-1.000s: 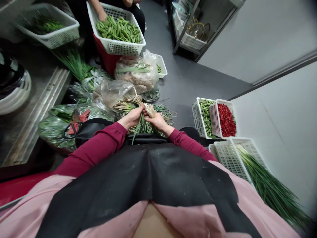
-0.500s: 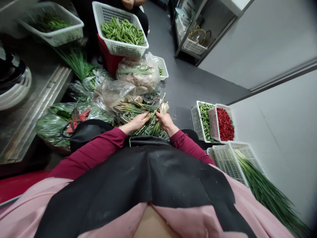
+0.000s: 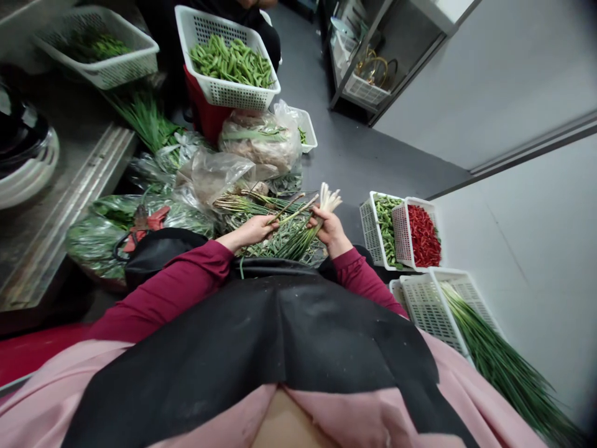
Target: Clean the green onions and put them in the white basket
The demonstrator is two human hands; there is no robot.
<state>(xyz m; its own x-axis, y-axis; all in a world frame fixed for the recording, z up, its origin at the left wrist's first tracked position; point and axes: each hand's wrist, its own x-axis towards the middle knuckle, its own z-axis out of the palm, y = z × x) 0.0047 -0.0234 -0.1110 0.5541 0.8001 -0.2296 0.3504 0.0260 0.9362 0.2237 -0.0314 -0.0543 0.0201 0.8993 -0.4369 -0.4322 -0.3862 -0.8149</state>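
My right hand is closed around a bunch of scallions, whose white ends stick up past the fingers while the green leaves trail down to the left. Left of it, my left hand pinches a few thin scallion stalks that slant up toward the bunch. Beneath both hands lies a heap of green scallion leaves and trimmings. More scallions with yellowed stalks rest just beyond my left hand.
Clear plastic bags of produce lie ahead. A basket of green peppers stands beyond, by a seated person. To the right are baskets of red chilies and cleaned scallions. Red-handled scissors lie on a bag at left.
My right hand has moved right with the scallion bunch, away from my left hand. My left hand has shifted slightly left, still holding thin stalks.
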